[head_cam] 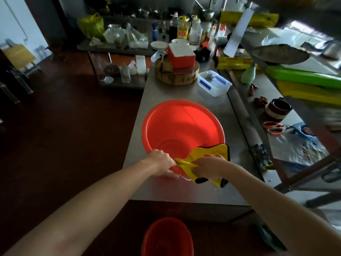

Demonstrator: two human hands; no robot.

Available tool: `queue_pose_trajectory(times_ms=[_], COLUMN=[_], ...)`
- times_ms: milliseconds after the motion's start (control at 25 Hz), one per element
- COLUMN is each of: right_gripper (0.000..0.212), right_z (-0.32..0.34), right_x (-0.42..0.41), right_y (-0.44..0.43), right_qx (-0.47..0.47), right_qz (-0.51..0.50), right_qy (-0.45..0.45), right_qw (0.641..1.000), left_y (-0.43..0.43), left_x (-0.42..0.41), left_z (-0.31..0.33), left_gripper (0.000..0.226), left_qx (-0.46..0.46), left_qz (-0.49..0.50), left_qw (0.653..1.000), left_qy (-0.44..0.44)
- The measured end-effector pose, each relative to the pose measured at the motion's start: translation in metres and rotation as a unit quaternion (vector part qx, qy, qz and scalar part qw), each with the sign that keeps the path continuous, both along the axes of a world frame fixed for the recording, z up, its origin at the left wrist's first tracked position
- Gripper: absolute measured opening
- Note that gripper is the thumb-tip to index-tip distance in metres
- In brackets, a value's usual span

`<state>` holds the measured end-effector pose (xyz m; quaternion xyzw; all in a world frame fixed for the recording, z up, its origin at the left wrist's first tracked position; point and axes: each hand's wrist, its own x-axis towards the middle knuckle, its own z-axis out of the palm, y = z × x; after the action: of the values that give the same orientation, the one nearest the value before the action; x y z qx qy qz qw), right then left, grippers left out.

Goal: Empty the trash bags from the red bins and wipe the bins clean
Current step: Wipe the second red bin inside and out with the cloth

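A large red bin (180,126) stands on the steel table (184,191), its inside bare. A yellow cloth with a dark edge (212,152) is draped over the bin's near rim. My left hand (162,163) grips the near rim together with one end of the cloth. My right hand (208,168) presses down on the cloth at the rim, fingers bunched in the fabric. A second, smaller red bin (167,237) stands on the floor below the table's near edge, with no bag visible in it.
Beyond the bin sit a clear plastic box (214,84) and a round wooden chopping block (177,74) with a red and white carton on it. A side counter at right holds a dark jar (278,109), scissors and clutter. Dark red floor lies at left.
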<state>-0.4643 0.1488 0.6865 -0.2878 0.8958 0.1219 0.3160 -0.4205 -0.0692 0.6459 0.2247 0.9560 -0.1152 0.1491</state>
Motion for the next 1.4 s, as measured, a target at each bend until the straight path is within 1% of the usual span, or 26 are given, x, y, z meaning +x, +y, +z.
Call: queue_pose_trajectory(times_ms=[160, 360, 440, 520, 640, 720, 800, 920, 1000, 1040, 1120, 1160, 1200, 1280, 1400], right_gripper=[0.051, 0.064, 0.064, 0.057, 0.038, 0.031, 0.032, 0.035, 0.034, 0.035, 0.038, 0.039, 0.040, 0.039, 0.035], right_z=[-0.005, -0.017, -0.024, -0.032, -0.041, -0.041, -0.036, -0.023, -0.016, -0.013, -0.007, -0.004, -0.001, 0.007, 0.022], right_x=[0.004, 0.004, 0.002, 0.000, -0.003, -0.007, -0.015, -0.028, -0.032, -0.032, -0.032, -0.033, -0.035, -0.038, -0.043], right_y=[0.000, 0.003, 0.000, -0.003, 0.000, 0.005, 0.012, 0.022, 0.022, 0.019, 0.014, 0.012, 0.010, 0.009, 0.010], right_qx=[-0.086, -0.149, -0.188, -0.248, -0.336, -0.368, -0.373, -0.372, -0.374, -0.374, -0.371, -0.370, -0.372, -0.379, -0.395], right_qz=[-0.021, 0.009, 0.004, -0.007, -0.019, -0.027, -0.027, -0.004, 0.015, 0.019, 0.020, 0.018, 0.012, -0.012, -0.053], right_qy=[0.024, 0.099, 0.114, 0.114, 0.133, 0.151, 0.156, 0.149, 0.147, 0.150, 0.160, 0.163, 0.167, 0.185, 0.218], right_qw=[0.996, 0.984, 0.975, 0.962, 0.932, 0.917, 0.914, 0.916, 0.915, 0.915, 0.915, 0.914, 0.913, 0.906, 0.891], left_y=[-0.015, -0.026, -0.032, -0.036, -0.036, -0.037, -0.047, -0.079, -0.102, -0.109, -0.108, -0.098, -0.083, -0.045, 0.011], left_x=[-0.007, -0.004, 0.001, 0.006, 0.011, 0.011, 0.011, 0.016, 0.021, 0.025, 0.031, 0.032, 0.034, 0.035, 0.038], left_z=[0.007, 0.004, 0.000, -0.004, -0.007, -0.003, 0.004, 0.019, 0.026, 0.028, 0.029, 0.030, 0.030, 0.025, 0.011], left_gripper=[0.061, 0.069, 0.069, 0.069, 0.071, 0.070, 0.067, 0.058, 0.052, 0.053, 0.067, 0.076, 0.079, 0.073, 0.061], left_qx=[0.007, 0.094, 0.107, 0.109, 0.128, 0.154, 0.167, 0.105, 0.067, 0.049, 0.025, 0.034, 0.056, 0.110, 0.178], left_qz=[0.002, 0.061, 0.075, 0.084, 0.089, 0.095, 0.095, 0.094, 0.123, 0.143, 0.174, 0.176, 0.167, 0.137, 0.120], left_qw=[0.999, 0.993, 0.991, 0.990, 0.988, 0.983, 0.980, 0.988, 0.989, 0.988, 0.984, 0.984, 0.984, 0.984, 0.972], left_qy=[-0.035, -0.035, -0.019, -0.010, -0.015, -0.034, -0.057, -0.057, -0.043, -0.034, -0.025, -0.025, -0.023, 0.011, 0.098])
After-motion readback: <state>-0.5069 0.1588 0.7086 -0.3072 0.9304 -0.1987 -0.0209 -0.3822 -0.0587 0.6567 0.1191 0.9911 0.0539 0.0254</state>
